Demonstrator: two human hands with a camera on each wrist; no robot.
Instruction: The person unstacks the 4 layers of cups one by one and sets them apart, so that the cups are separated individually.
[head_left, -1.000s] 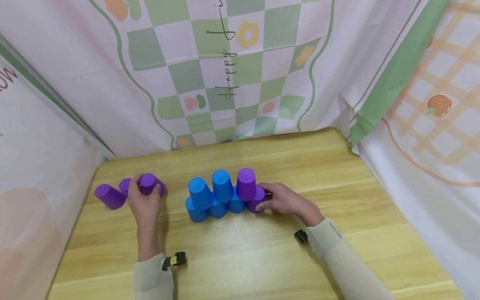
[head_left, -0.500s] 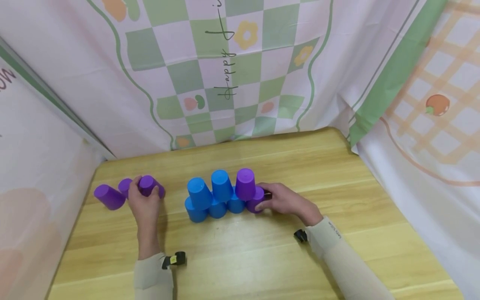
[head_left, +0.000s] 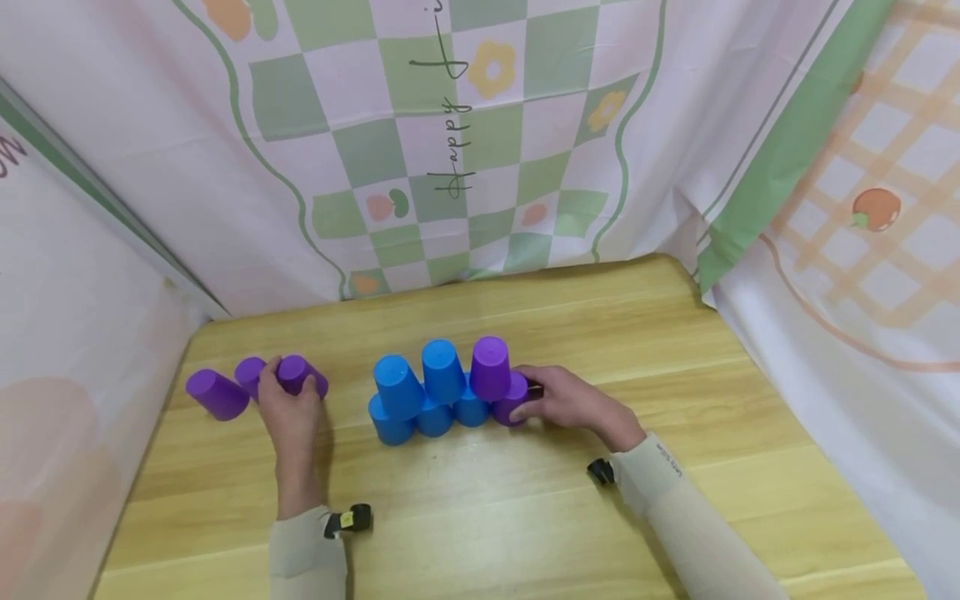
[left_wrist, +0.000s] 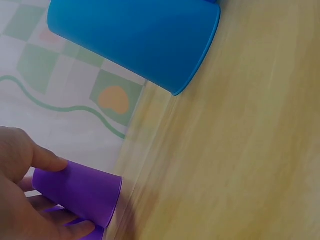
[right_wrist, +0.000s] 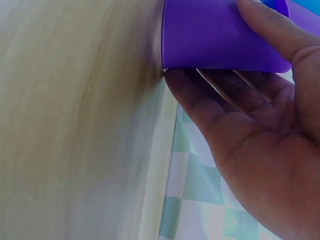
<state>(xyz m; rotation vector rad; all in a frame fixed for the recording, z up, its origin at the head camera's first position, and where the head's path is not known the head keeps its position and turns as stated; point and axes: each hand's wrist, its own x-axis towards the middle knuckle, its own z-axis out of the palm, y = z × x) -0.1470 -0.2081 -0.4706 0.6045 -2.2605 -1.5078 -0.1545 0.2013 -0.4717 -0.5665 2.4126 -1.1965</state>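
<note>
My left hand (head_left: 288,408) grips an upside-down purple cup (left_wrist: 82,192), thumb on one side and fingers on the other. Close to its left stand two more upturned purple cups, the outer purple cup (head_left: 217,395) and a middle purple cup (head_left: 248,373) partly hidden by my fingers. On the table's middle is a two-tier stack of upturned cups. Its lower row has three blue cups (head_left: 392,423) and, at the right end, a purple cup (right_wrist: 220,37) that my right hand (head_left: 566,398) holds between thumb and fingers. Two blue cups (head_left: 444,372) and one purple cup (head_left: 491,369) form the upper row.
The wooden table (head_left: 480,517) ends at a patterned curtain (head_left: 420,150) behind, with more cloth on the left and right sides. A gap of bare wood separates the purple cups on the left from the stack. Black wrist cameras sit at both cuffs.
My left hand and its purple cup have come slightly nearer to me, showing more of the middle purple cup. My right hand and the stack hold still.
</note>
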